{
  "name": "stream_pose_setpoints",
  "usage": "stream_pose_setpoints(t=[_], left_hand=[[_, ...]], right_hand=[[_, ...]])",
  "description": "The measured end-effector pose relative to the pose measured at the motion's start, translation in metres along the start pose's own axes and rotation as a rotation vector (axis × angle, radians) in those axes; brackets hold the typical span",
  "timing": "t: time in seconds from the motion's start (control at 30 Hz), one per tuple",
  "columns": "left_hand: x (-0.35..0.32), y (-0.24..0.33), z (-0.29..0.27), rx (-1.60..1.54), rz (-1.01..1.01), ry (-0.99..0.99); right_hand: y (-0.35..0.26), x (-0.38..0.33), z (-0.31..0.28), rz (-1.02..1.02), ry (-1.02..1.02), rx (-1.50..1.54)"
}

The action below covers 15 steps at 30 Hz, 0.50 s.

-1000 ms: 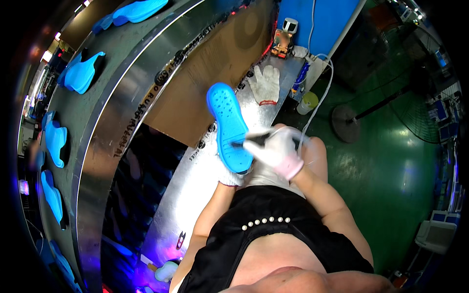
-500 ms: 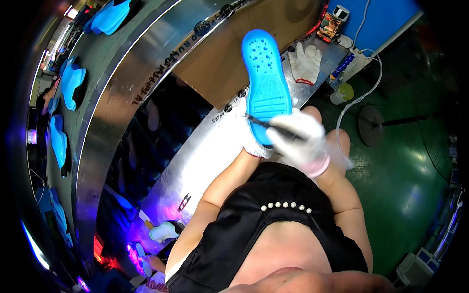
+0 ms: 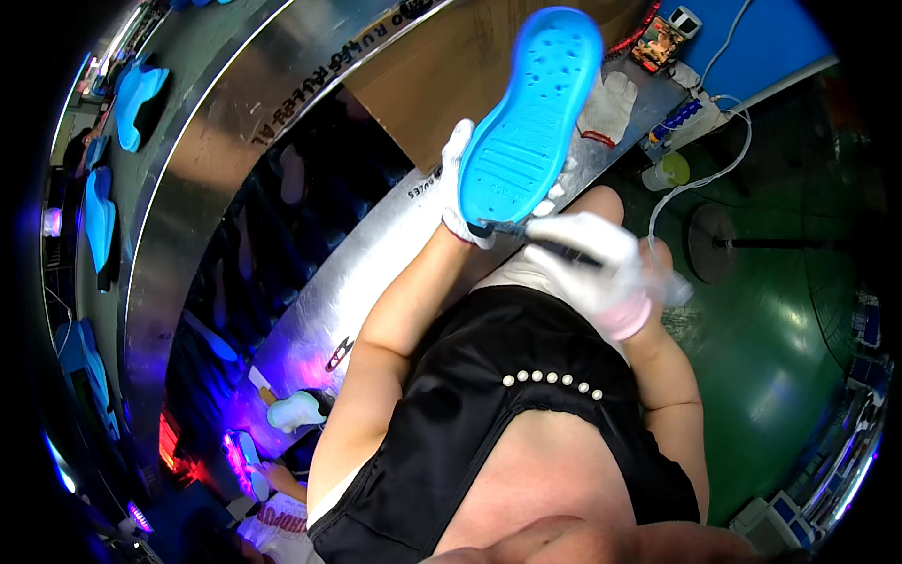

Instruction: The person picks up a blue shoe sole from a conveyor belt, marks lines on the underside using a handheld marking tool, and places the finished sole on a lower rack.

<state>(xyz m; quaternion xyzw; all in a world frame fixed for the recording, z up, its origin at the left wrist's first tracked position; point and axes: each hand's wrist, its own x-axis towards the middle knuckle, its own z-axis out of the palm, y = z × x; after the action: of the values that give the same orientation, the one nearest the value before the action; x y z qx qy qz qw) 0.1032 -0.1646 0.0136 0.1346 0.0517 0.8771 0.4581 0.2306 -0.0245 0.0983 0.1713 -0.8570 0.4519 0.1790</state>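
A bright blue shoe sole (image 3: pixel 521 122) is held tilted in front of me, its face with small holes and ridges turned up. In a white knit glove, my left hand (image 3: pixel 455 179) grips it from beneath near the heel; the thumb shows at the left edge and fingertips at the right. My right hand (image 3: pixel 592 258), gloved too and smeared by motion, is closed round a slim dark tool (image 3: pixel 554 246). Its tip lies at the heel end of the sole; whether it touches, I cannot tell. What kind of tool it is stays unclear.
Blue soles (image 3: pixel 100 216) lie on a belt (image 3: pixel 141 202) at the left behind a metal rim. A spare white glove (image 3: pixel 611 108), small snips (image 3: pixel 338 355) and a pale sole (image 3: pixel 296 411) rest on the metal bench (image 3: pixel 376 235). A clear hose (image 3: pixel 719 169) hangs at the right, beside a cup (image 3: pixel 665 172).
The sole has moved up and to the right and now leans rightward. My left thumb has come into sight at its edge. The tool's tip has shifted to the heel end.
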Motion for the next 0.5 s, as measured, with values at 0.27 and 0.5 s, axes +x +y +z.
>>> stream_pose_setpoints(t=[0.27, 0.5], left_hand=[[-0.001, 0.023, 0.020, 0.266, -0.201, 0.211], [-0.007, 0.049, -0.020, 1.228, 0.084, -0.032]], right_hand=[[-0.007, 0.014, -0.010, -0.094, -0.214, -0.054], [-0.013, 0.016, -0.012, -0.145, -0.247, -0.087]])
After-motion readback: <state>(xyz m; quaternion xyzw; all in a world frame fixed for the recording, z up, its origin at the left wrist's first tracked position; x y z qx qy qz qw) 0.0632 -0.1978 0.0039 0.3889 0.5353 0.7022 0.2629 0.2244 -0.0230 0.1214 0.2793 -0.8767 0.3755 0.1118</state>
